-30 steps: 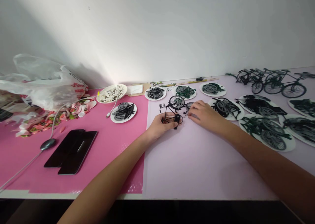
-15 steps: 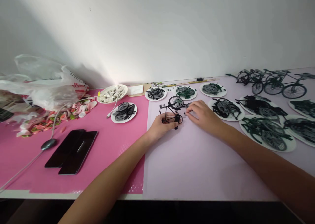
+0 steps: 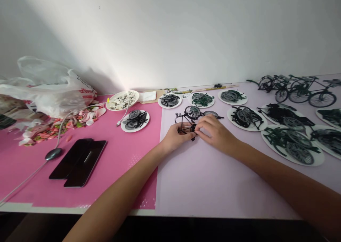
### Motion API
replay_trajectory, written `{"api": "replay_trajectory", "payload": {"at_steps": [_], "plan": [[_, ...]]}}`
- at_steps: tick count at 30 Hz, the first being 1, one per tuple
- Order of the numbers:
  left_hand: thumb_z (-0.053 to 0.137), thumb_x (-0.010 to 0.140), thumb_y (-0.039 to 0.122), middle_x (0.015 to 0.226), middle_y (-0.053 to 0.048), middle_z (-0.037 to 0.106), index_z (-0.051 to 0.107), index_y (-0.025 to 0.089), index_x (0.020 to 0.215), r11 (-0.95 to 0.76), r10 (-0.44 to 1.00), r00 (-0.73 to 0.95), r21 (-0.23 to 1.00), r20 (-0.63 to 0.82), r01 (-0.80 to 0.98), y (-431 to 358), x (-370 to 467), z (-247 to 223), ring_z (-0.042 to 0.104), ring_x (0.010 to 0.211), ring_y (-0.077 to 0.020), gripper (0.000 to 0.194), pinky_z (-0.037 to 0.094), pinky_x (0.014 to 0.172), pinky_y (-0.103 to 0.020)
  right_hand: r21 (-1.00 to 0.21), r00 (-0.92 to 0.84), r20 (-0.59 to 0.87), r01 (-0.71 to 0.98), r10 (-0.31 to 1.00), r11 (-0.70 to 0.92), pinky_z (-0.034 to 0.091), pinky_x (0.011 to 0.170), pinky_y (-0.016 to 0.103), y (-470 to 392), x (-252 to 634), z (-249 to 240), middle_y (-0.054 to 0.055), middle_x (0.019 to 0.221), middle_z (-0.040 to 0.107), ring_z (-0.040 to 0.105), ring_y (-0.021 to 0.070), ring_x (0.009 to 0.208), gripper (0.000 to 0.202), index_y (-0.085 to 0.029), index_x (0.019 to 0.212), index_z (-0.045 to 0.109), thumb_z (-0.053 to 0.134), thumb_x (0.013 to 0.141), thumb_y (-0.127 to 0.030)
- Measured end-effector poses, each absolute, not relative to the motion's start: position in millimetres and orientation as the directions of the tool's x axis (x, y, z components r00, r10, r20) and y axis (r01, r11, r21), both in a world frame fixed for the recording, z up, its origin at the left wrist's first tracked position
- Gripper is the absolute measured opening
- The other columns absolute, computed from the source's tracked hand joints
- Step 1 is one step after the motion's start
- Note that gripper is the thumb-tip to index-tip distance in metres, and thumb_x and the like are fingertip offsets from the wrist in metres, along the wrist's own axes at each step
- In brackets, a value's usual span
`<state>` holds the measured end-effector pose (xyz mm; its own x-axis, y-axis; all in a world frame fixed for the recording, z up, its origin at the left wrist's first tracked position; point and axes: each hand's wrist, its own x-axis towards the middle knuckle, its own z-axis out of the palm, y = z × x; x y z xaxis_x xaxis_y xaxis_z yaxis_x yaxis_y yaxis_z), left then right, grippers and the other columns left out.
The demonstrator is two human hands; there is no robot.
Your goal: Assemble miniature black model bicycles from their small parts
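My left hand is closed around a black toy bicycle frame, whose handlebars point up and away from me. The fingers of my right hand are pinched together at the frame's right end; whatever small part is between them is hidden. Just beyond my hands, a black wheel and a grey wheel with a dark part lie on the pale purple tabletop.
Plates of bicycle parts lie behind and to the right. Toy bicycles stand at the back right. At left are two dark phones, a cable puck, petal-like pieces and a plastic bag.
My right hand has moved left and slightly down to the frame, and its fingertips now meet it near my left hand. The grey wheel behind it is more visible.
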<state>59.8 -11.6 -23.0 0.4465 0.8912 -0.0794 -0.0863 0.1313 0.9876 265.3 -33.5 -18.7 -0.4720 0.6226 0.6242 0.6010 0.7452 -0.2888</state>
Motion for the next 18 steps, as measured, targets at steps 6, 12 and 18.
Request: {"api": "replay_trajectory", "payload": {"at_steps": [6,12,18], "plan": [[0.091,0.069,0.021,0.092,-0.007,0.075,0.069,0.012,0.105,0.118,0.886,0.458,0.991,-0.075,-0.067,-11.7,60.1,-22.5,0.069,0.077,-0.0143,0.043,0.055,0.080,-0.031,-0.298,-0.462,0.635,0.592,0.618,0.749,0.050,0.089,0.044,-32.6,266.6,-19.7,0.008,0.093,0.066,0.059,0.0268,0.097,0.011,-0.024,0.090,0.064,0.058,0.099,-0.020],[0.089,0.070,0.021,0.092,-0.007,0.075,0.070,0.011,0.106,0.077,0.877,0.479,0.995,-0.036,-0.064,-11.3,60.1,-23.8,0.069,0.077,-0.0137,0.041,0.055,0.080,-0.029,-0.435,-0.349,0.661,0.544,0.664,0.718,0.051,0.083,0.041,-33.4,263.8,-25.5,0.005,0.090,0.068,0.060,0.0244,0.091,0.008,-0.025,0.091,0.063,0.065,0.092,-0.017],[0.084,0.073,0.018,0.092,-0.007,0.075,0.070,0.011,0.104,0.062,0.873,0.487,0.996,-0.023,-0.063,-13.3,60.7,-21.4,0.067,0.076,-0.0123,0.034,0.055,0.078,-0.028,-0.626,-0.206,0.591,0.493,0.780,0.604,0.054,0.079,0.037,-33.4,262.3,-33.8,0.003,0.094,0.068,0.062,0.0217,0.087,0.011,-0.025,0.093,0.064,0.072,0.087,-0.021]]}}
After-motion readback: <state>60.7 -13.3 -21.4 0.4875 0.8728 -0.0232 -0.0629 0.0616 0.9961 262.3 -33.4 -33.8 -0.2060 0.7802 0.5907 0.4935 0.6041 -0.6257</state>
